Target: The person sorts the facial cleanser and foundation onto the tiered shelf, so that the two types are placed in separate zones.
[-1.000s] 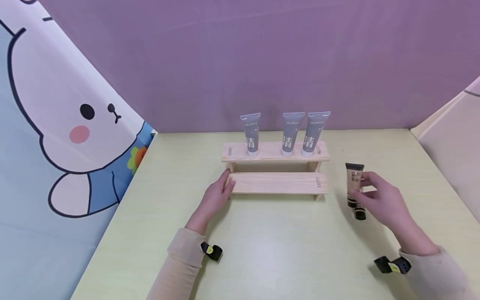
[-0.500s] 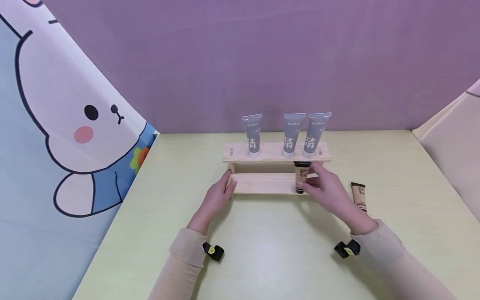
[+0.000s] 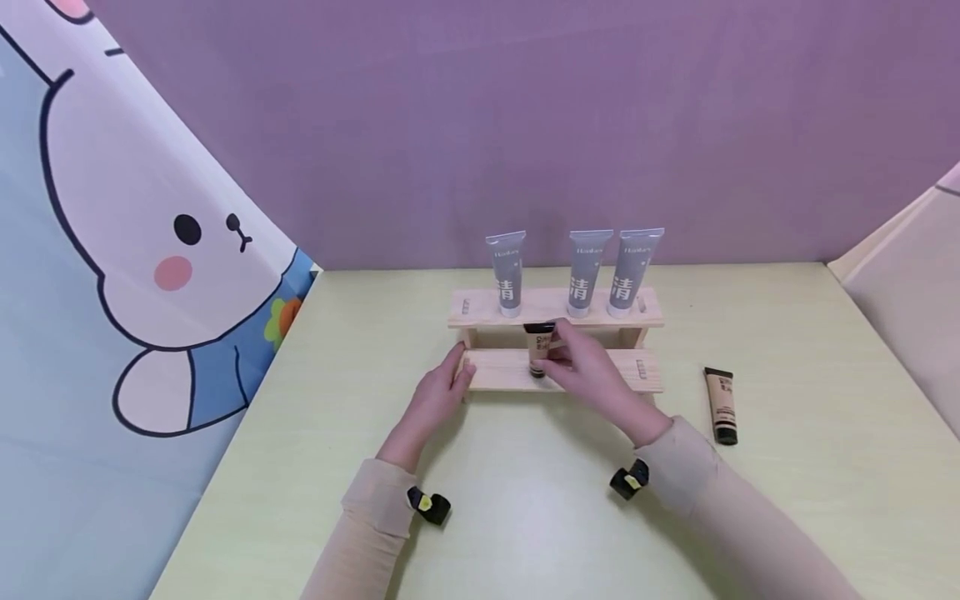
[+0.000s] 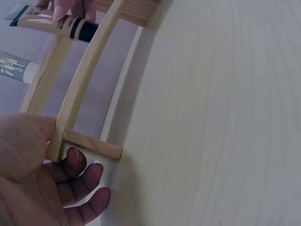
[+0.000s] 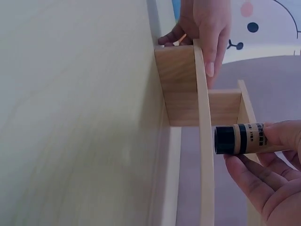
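Observation:
A small two-tier wooden rack [image 3: 495, 381] stands on the table. My left hand [image 3: 438, 396] grips the left end of its lower board, thumb on top and fingertips curled below, as the left wrist view shows. Between thumb and fingers my right hand [image 3: 588, 367] pinches a beige tube [image 3: 538, 346] with a black cap. It is held upright, cap down, over the middle of the lower board. In the right wrist view the black cap [image 5: 225, 140] is close above the board, with a narrow gap showing.
Three grey-blue tubes [image 3: 588, 271] stand on white caps on the upper board [image 3: 480, 308], one left and two right. A second beige tube [image 3: 722, 404] lies on the table [image 3: 525, 517] to the right. A purple cloth [image 3: 525, 125] hangs behind.
My right hand has carried one beige tube leftward from the table's right side to the lower board. The other beige tube stays lying there. My left hand keeps its grip on the rack.

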### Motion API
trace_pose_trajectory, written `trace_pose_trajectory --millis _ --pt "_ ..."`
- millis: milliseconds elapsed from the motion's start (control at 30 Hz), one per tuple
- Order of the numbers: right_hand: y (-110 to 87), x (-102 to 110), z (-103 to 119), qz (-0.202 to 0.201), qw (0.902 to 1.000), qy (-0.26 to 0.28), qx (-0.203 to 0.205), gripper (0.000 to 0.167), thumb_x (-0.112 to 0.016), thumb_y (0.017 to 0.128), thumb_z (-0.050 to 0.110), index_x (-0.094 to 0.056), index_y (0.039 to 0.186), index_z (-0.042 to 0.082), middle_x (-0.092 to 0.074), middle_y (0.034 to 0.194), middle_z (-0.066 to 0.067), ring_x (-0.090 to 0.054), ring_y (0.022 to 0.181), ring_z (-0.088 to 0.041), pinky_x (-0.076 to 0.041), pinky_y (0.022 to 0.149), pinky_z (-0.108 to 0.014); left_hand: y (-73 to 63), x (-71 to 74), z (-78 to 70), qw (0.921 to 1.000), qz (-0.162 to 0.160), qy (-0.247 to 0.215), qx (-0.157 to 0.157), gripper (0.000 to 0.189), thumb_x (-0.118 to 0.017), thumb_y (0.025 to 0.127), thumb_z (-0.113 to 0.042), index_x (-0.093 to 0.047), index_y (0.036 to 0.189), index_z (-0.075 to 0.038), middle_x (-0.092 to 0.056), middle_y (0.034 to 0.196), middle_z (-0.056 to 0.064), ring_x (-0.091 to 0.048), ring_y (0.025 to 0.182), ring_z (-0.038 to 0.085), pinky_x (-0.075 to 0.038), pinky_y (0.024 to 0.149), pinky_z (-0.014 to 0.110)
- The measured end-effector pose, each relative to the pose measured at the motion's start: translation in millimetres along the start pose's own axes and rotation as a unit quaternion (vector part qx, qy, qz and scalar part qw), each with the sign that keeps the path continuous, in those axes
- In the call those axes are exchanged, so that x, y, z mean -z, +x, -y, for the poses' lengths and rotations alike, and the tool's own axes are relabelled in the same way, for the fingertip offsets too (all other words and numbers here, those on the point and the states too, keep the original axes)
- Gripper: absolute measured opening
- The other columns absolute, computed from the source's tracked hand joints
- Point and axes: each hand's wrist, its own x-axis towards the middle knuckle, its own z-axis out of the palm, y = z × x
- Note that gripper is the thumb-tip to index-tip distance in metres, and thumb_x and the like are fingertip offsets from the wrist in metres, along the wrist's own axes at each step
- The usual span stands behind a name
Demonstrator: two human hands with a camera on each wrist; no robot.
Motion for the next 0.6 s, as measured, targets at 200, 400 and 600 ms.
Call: trace_pose_trajectory --millis 200,400,600 --pt "5.7 -10.6 -2.0 0.002 1.0 0.002 0.0 0.028 -0.069 0.089 0.002 -0.052 0.11 0.002 -0.064 0.105 -0.017 -0.068 0.099 -0.032 -0.056 0.081 -0.03 -1.9 -0.5 0.2 1.0 0.002 -0.008 0.0 0.055 -0.045 0.105 -0.033 -0.03 0.153 -0.011 -0.048 0.143 0.021 -0.045 0.13 0.039 -0.037 0.106 0.053" --pt "0.7 -8.0 -2.8 0.011 0.9996 -0.02 -0.017 0.041 -0.071 0.089 0.006 -0.051 0.124 0.001 -0.063 0.116 -0.017 -0.065 0.105 -0.032 -0.055 0.086 -0.033 -2.1 -1.1 2.4 1.0 -0.002 -0.004 -0.004 0.054 -0.045 0.105 -0.032 -0.031 0.153 -0.012 -0.052 0.139 0.021 -0.048 0.129 0.038 -0.039 0.105 0.052" --pt "-16.3 13.0 -1.3 -0.014 0.9988 -0.044 -0.014 0.055 -0.072 0.089 0.011 -0.049 0.138 0.004 -0.061 0.126 -0.016 -0.065 0.103 -0.031 -0.054 0.087 -0.041 0.1 -0.7 1.5 1.0 -0.001 -0.002 -0.001 0.055 -0.044 0.105 -0.033 -0.03 0.154 -0.013 -0.048 0.143 0.02 -0.046 0.13 0.038 -0.037 0.107 0.051"
